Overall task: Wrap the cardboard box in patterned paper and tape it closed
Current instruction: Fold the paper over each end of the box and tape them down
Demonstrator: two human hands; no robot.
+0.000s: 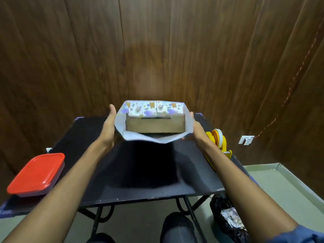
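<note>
Cardboard box (155, 124): you hold it lifted above the far middle of the tabletop (122, 172), its near end bare and brown, facing you
Patterned paper (150, 107): wrapped over the top of the box, printed side up; its white underside flares out open around the near end, sagging below the box's near edge
Left hand (109, 127): your fingers lie straight and flat against the left side of the paper-covered box, thumb up, pressing inward
Right hand (195, 126): mostly hidden behind the flared paper on the right side; it presses against that side, though you cannot tell how its fingers lie
Tape dispenser (218, 142): yellow, with a roll of tape on it, at the right edge of the tabletop, just beyond your right forearm
Red-lidded container (36, 174): shut, at the near left corner of the tabletop, well apart from the box
Black bag (228, 220): on the floor, beneath the near right corner of the tabletop
</note>
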